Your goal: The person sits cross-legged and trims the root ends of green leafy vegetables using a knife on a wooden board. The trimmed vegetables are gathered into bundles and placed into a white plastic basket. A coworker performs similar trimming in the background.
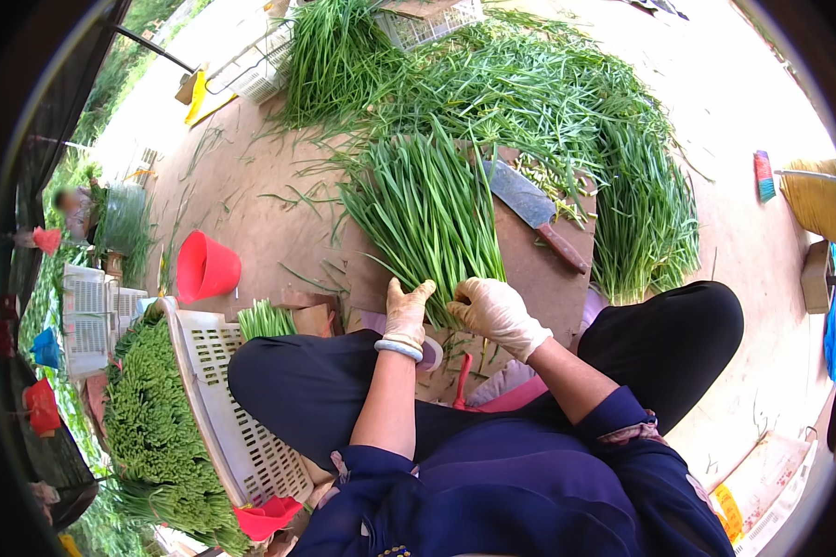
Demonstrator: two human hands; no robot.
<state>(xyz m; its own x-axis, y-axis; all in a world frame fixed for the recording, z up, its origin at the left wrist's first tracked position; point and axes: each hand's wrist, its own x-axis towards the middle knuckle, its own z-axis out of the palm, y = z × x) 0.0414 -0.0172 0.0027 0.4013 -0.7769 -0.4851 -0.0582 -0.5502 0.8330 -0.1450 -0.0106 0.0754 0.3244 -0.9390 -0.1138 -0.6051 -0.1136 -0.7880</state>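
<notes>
A wide bunch of long green leafy stalks, like Chinese chives [428,216], lies on a flat brown board [529,278] before me. At its near end, my gloved left hand [407,306] is at the left edge, thumb and fingers apart. My gloved right hand [494,310] has its fingers curled at the near right end of the bunch; whether they grip stalks is hard to tell. A cleaver with a wooden handle [533,209] rests on the board to the right, by short cut stalk ends [550,184].
Loose green stalks [494,83] are heaped beyond the board, with a neater pile [641,223] at right. A red bucket [209,266] and a white plastic crate [244,411] beside bundled greens [160,432] are at left. A person [80,209] is far left.
</notes>
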